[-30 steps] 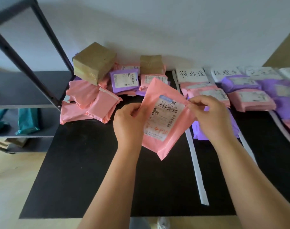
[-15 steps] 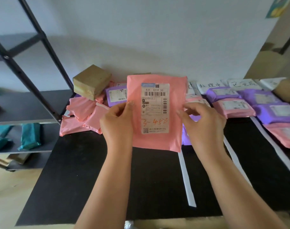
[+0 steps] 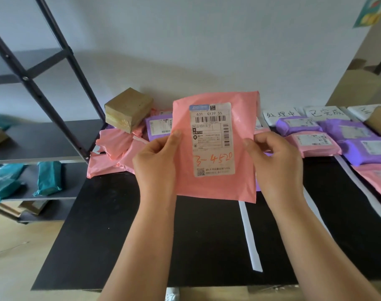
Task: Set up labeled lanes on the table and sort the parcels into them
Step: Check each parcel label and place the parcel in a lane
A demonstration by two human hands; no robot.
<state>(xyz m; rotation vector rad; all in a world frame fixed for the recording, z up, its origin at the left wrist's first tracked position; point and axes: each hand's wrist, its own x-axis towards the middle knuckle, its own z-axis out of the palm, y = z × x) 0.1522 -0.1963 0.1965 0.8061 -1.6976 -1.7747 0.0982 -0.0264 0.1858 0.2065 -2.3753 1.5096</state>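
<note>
Head view: the left hand and right hand each pinch a side edge of a pink mailer, held upright above the table with its label facing the camera. It looks light, thin and floppy, with a probably slick plastic skin, so a side edge or corner seems the best hold. Lanes lie to the right, split by white strips. Parcels crowd their far ends beneath signs, leaving room nearer. An unsorted heap sits back left.
</note>
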